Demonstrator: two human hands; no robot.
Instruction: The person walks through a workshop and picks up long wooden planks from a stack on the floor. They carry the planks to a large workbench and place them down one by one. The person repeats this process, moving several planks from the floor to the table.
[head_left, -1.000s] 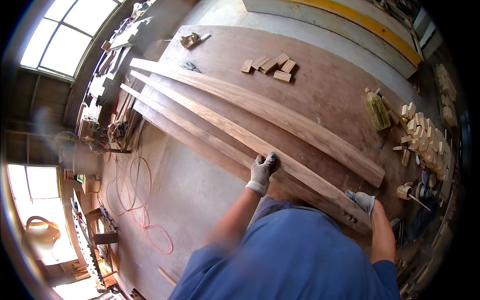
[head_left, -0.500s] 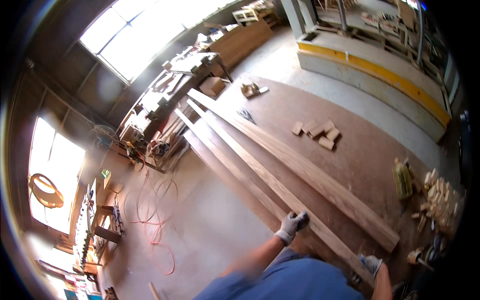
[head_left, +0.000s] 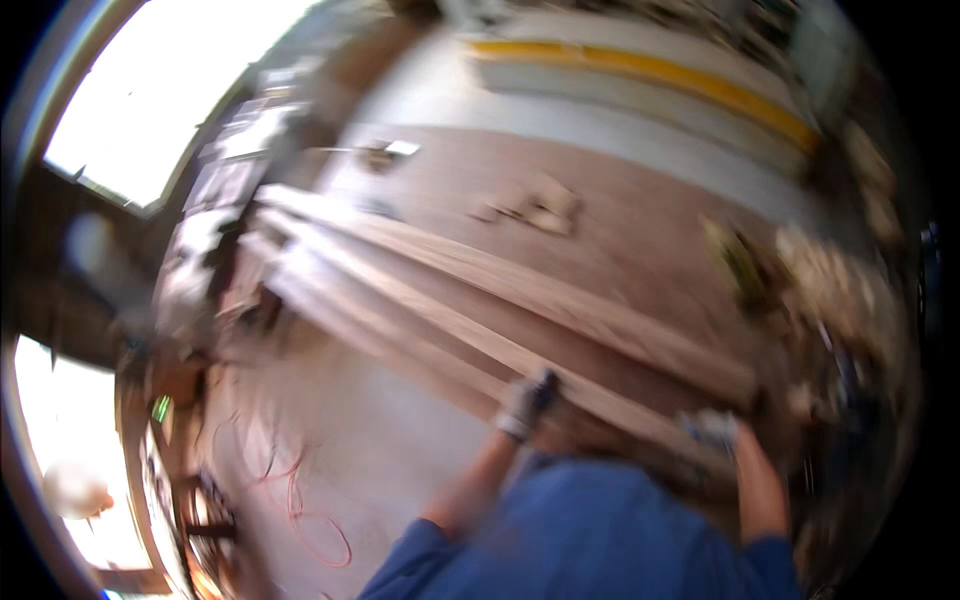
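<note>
Both gloved hands are at the near end of the middle wooden beam (head_left: pixel 450 322), which runs away to the upper left. My left hand (head_left: pixel 528 404), in a pale glove with dark fingertips, closes on the beam's near edge. Farther right, my right hand (head_left: pixel 712 428) grips the same beam close to its end, its fingers smeared by motion. A wider wooden beam (head_left: pixel 540 285) lies just beyond, roughly parallel. On the near side is another long wooden strip (head_left: pixel 345 300), blurred.
Beyond the beams, small wood blocks (head_left: pixel 548 205) lie on the brown surface (head_left: pixel 640 260). To the right are a yellowish bottle (head_left: pixel 735 262) and a pile of wood pieces (head_left: pixel 835 290). A yellow-edged machine base (head_left: pixel 640 68) stands behind; a red hose (head_left: pixel 295 500) coils on the floor left.
The view has swung, shifting the scene leftward and blurring it. Both hands remain at the middle beam, which now appears closer to the wider one.
</note>
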